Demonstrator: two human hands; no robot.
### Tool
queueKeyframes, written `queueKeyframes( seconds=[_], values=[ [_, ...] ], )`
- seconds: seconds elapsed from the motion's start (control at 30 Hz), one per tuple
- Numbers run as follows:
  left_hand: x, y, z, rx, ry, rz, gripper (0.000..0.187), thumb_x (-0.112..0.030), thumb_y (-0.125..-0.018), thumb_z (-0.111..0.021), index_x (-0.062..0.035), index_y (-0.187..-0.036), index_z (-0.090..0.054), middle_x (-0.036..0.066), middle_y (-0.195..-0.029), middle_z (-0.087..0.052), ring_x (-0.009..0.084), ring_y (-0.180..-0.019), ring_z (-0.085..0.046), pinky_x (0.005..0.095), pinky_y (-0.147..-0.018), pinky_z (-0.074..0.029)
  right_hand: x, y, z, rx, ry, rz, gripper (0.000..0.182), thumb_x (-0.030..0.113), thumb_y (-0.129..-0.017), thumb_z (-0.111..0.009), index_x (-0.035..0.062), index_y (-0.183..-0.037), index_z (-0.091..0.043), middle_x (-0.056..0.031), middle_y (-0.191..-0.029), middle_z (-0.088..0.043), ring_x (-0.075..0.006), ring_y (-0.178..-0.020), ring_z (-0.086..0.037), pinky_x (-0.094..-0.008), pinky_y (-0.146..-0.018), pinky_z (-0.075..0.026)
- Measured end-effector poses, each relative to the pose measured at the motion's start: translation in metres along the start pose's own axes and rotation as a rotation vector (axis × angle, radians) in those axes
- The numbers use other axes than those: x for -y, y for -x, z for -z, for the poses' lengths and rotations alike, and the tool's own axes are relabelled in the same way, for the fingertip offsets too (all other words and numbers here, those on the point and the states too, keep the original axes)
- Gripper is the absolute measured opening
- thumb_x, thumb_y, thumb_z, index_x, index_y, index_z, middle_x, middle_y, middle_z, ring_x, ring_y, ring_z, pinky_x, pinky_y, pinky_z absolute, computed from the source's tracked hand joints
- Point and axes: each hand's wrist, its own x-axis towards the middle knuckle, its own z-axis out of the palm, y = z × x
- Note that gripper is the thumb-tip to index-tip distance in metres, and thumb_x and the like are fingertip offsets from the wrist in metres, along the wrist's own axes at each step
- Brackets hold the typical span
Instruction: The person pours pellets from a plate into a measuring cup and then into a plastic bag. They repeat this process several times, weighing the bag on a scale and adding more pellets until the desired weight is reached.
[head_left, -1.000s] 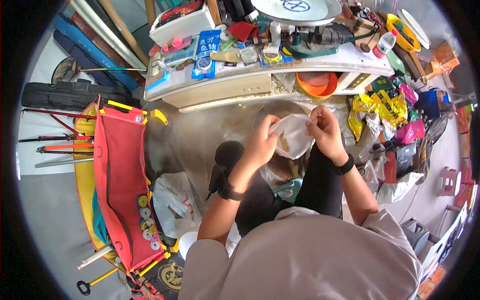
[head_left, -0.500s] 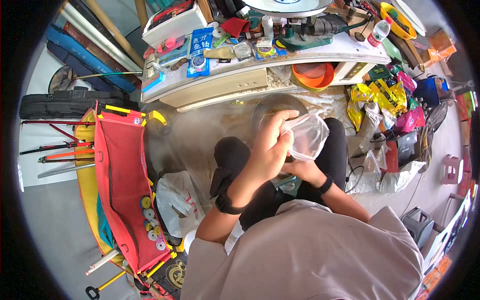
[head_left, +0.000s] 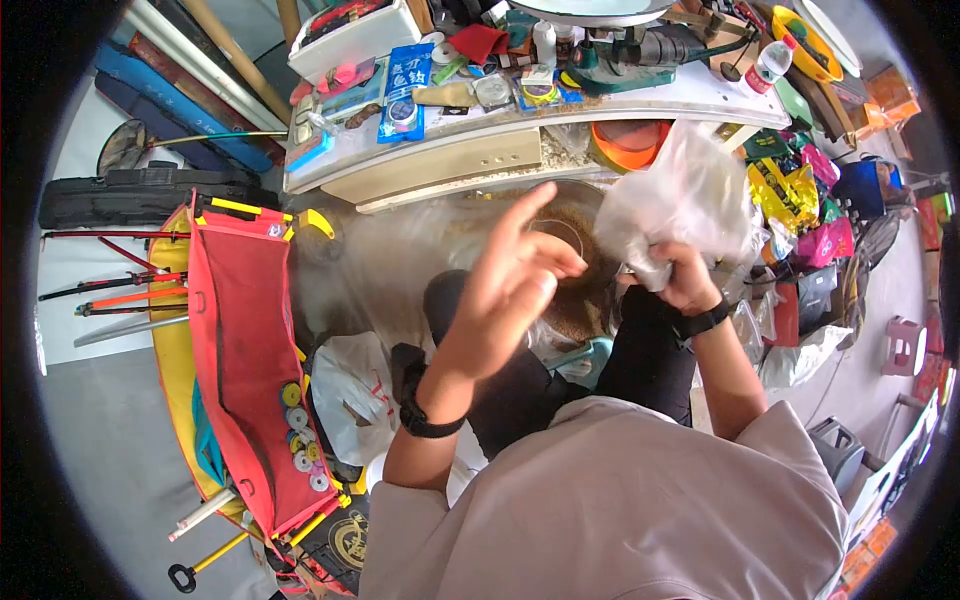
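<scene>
My right hand [head_left: 688,283] is closed on the gathered end of a clear plastic bag [head_left: 690,190], which billows up above it. My left hand [head_left: 510,290] is raised to the left with its index finger stretched out and nothing in it. Beyond and between the hands stands a round basin holding brown grainy material [head_left: 585,310]. A thin pale loop [head_left: 572,228] shows over the basin near my left fingertips. Between my knees is a light blue plastic object [head_left: 590,362], partly hidden by my legs.
A cluttered white bench [head_left: 450,135] runs across the back, with an orange bowl [head_left: 625,150] under its front edge. On the left is a red mesh-topped case [head_left: 240,340] beside a white plastic bag [head_left: 350,390]. Colourful packets [head_left: 785,195] are heaped at right.
My hands have moved apart. The plastic bag has gone from my left hand and now swings up and right in my right hand, uncovering the basin.
</scene>
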Motion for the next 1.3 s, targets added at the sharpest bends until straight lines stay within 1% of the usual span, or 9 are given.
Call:
queueKeyframes(
  seconds=[0.13, 0.23, 0.43, 0.57, 0.63, 1.03, 1.13, 1.2, 1.3],
  values=[
    [0.051, -0.018, 0.055, -0.203, -0.785, 0.087, 0.039, -0.004, -0.084, -0.055, -0.0021, -0.123, -0.052, 0.01, -0.093, -0.064, 0.0176, -0.086, -0.062, 0.0309, -0.081, -0.048, 0.026, -0.017, 0.007, -0.021, -0.058, -0.043, 0.064, 0.002, -0.072, -0.051, -0.0019, -0.134, -0.036, -0.0247, -0.125, -0.05, -0.0389, -0.104, -0.059, -0.0505, -0.075, -0.058],
    [0.104, -0.039, 0.083, -0.129, -1.285, 0.395, 0.038, -0.014, -0.078, -0.057, -0.002, -0.114, -0.058, 0.021, -0.097, -0.065, 0.0354, -0.093, -0.063, 0.0418, -0.082, -0.049, 0.026, -0.044, -0.003, -0.184, 0.139, 0.174, 0.059, 0.001, -0.072, -0.05, -0.0053, -0.13, -0.039, -0.0244, -0.122, -0.051, -0.0366, -0.102, -0.06, -0.0467, -0.075, -0.058],
    [0.275, -0.038, 0.13, 0.018, -1.427, 0.846, 0.028, -0.018, -0.072, -0.062, -0.0057, -0.096, -0.066, 0.019, -0.098, -0.066, 0.0371, -0.092, -0.064, 0.0475, -0.081, -0.049, 0.031, -0.087, 0.002, -0.108, 0.17, 0.186, 0.046, 0.006, -0.08, -0.054, -0.0059, -0.124, -0.045, -0.0192, -0.114, -0.058, -0.0329, -0.097, -0.063, -0.0452, -0.075, -0.058],
    [0.34, 0.008, 0.141, 0.0, -1.45, 0.87, 0.032, -0.016, -0.071, -0.065, -0.0082, -0.102, -0.064, 0.017, -0.097, -0.067, 0.0353, -0.096, -0.063, 0.0489, -0.084, -0.048, 0.038, -0.104, 0.011, -0.106, 0.2, 0.214, 0.045, 0.017, -0.088, -0.057, -0.0067, -0.124, -0.046, -0.0203, -0.114, -0.059, -0.0318, -0.097, -0.064, -0.0437, -0.075, -0.058],
    [0.363, 0.027, 0.152, -0.071, -1.573, 0.643, 0.039, -0.014, -0.071, -0.066, -0.0094, -0.109, -0.059, 0.017, -0.094, -0.066, 0.0356, -0.095, -0.063, 0.0485, -0.084, -0.048, 0.031, -0.118, 0.034, -0.174, 0.145, 0.232, 0.045, 0.021, -0.089, -0.056, -0.0072, -0.123, -0.047, -0.0206, -0.114, -0.059, -0.0316, -0.097, -0.064, -0.0434, -0.076, -0.057],
    [0.409, 0.007, 0.188, 0.188, -1.052, 1.295, 0.04, -0.034, -0.075, -0.06, -0.0007, -0.098, -0.066, 0.024, -0.107, -0.063, 0.0385, -0.101, -0.06, 0.0463, -0.087, -0.048, 0.04, -0.127, 0.047, -0.369, 0.208, 0.286, 0.048, 0.031, -0.088, -0.054, -0.0095, -0.114, -0.053, -0.022, -0.101, -0.063, -0.0296, -0.076, -0.067, -0.0384, -0.061, -0.057],
    [0.41, 0.024, 0.18, 0.198, -1.046, 1.233, 0.043, -0.038, -0.075, -0.059, -0.0014, -0.097, -0.067, 0.023, -0.105, -0.063, 0.0395, -0.101, -0.06, 0.0464, -0.087, -0.048, 0.043, -0.126, 0.041, -0.319, 0.156, 0.263, 0.047, 0.031, -0.087, -0.054, -0.0099, -0.112, -0.054, -0.0219, -0.098, -0.064, -0.0295, -0.076, -0.067, -0.0386, -0.06, -0.058],
    [0.424, 0.037, 0.177, 0.086, -1.08, 1.152, 0.04, -0.034, -0.074, -0.062, -0.0002, -0.094, -0.067, 0.02, -0.099, -0.066, 0.0362, -0.092, -0.064, 0.0433, -0.081, -0.05, 0.039, -0.122, 0.049, -0.255, 0.149, 0.276, 0.047, 0.03, -0.087, -0.054, -0.0101, -0.111, -0.054, -0.0215, -0.097, -0.064, -0.0303, -0.077, -0.067, -0.0387, -0.06, -0.059],
    [0.422, 0.04, 0.168, 0.165, -0.309, 1.21, 0.03, -0.019, -0.069, -0.072, 0.0007, -0.089, -0.061, 0.01, -0.077, -0.065, 0.0177, -0.067, -0.06, 0.031, -0.054, -0.046, 0.018, -0.12, 0.084, -0.349, 0.087, 0.338, 0.047, 0.018, -0.08, -0.063, -0.0085, -0.117, -0.051, -0.0202, -0.107, -0.062, -0.0298, -0.085, -0.066, -0.0391, -0.07, -0.058]
  ],
)
